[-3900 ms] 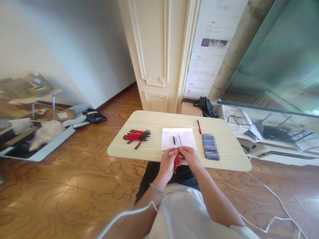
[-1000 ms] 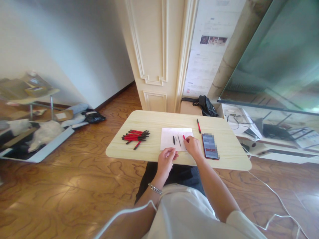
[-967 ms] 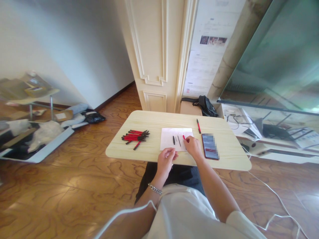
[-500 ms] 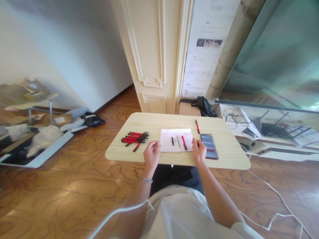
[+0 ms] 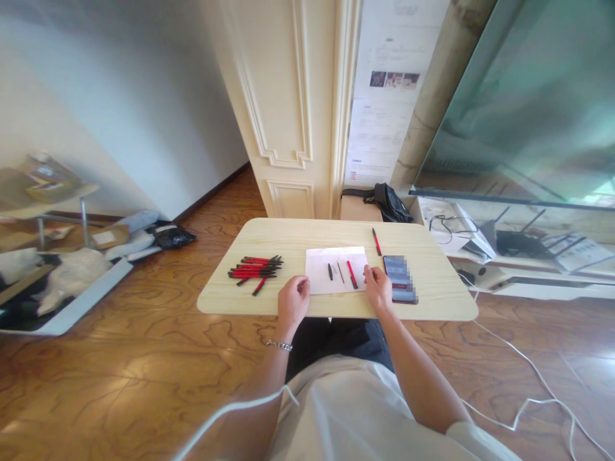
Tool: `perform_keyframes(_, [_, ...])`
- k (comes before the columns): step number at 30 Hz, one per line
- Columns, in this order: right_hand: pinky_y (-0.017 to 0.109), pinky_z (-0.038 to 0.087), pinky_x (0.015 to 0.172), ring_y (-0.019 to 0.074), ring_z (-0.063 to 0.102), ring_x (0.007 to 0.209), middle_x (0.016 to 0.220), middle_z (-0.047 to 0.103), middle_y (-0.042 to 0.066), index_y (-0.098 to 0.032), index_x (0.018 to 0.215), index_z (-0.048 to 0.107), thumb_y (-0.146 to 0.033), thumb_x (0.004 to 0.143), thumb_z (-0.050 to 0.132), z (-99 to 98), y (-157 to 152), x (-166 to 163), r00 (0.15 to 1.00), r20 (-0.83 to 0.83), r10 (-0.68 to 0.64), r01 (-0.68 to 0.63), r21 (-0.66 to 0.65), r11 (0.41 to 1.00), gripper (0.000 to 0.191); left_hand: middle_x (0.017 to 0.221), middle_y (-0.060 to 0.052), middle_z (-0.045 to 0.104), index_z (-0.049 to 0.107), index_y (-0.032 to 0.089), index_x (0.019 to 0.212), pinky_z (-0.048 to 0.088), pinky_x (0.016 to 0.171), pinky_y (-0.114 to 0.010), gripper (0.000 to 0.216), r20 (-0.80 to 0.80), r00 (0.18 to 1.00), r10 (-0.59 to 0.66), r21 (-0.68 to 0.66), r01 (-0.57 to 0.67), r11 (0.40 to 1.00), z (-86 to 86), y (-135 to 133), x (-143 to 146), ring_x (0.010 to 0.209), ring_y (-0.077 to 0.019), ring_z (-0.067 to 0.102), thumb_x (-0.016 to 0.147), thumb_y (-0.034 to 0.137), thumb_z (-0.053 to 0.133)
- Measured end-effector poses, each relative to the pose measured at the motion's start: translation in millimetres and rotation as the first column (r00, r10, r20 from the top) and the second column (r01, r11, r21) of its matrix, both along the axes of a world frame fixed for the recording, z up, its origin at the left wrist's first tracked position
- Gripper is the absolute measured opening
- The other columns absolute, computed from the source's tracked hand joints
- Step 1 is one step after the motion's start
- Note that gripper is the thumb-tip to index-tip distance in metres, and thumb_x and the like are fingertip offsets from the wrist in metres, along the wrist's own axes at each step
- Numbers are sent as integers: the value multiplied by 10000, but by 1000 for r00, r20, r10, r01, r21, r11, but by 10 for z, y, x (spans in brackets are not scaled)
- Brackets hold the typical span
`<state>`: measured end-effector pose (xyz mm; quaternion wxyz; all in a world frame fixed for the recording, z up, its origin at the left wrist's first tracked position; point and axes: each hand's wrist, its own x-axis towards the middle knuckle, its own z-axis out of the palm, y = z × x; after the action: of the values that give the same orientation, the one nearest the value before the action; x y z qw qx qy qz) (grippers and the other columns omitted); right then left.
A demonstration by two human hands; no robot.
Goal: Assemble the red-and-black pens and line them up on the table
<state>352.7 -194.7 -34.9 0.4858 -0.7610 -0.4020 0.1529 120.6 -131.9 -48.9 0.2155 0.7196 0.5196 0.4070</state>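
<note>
the red barrel [image 5: 352, 273] lies on the paper [image 5: 319, 272], long axis running near to far, just left of the right hand [image 5: 379, 289], the left hand [image 5: 293, 302] farther off, both loosely curled, any grip unclear.

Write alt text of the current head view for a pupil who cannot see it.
The left hand and right hand flank a sheet that bears a black piece, a thin rod and a red barrel side by side. On the table, a pile of red-and-black pens lies to the left; a phone lies to the right, with one pen beyond it.
</note>
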Motion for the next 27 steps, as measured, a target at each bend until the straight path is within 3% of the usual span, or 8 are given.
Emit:
perform_keyframes(5, [246, 334, 594, 174, 593, 693, 756, 682, 54, -191, 818, 648, -526, 874, 429, 85, 117, 32, 956, 213, 204, -144, -267, 953, 403, 876, -67, 711, 661, 201, 911, 504, 742, -292, 194, -56, 998, -37, 22, 38, 999, 1, 3, 3, 770, -187, 662, 856, 321, 520])
perform_keyframes(10, [264, 369, 647, 217, 629, 789, 793, 698, 113, -174, 798, 667, -560, 861, 449, 145, 265, 24, 903, 319, 288, -131, -433, 892, 448, 896, -75, 710, 663, 200, 908, 501, 737, -293, 183, -73, 996, -44, 35, 46, 998, 4, -3, 3, 781, -192, 660, 850, 309, 528])
perform_keyframes(20, [287, 404, 690, 251, 649, 860, 904, 703, 178, -140, 860, 711, -446, 847, 504, 155, 367, 15, 863, 366, 348, -107, -541, 834, 370, 871, -72, 706, 660, 202, 901, 492, 733, -292, 181, -104, 994, -42, 49, 47, 998, -5, -5, 9, 779, -193, 656, 853, 302, 517])
perform_keyframes(27, [257, 361, 599, 209, 632, 734, 744, 696, 127, -156, 741, 709, -437, 818, 525, 127, 383, 92, 895, 303, 328, -149, -491, 859, 344, 855, -59, 709, 661, 203, 886, 504, 742, -296, 165, -40, 999, -29, 54, 31, 998, -3, 5, 22, 757, -185, 662, 847, 292, 527])
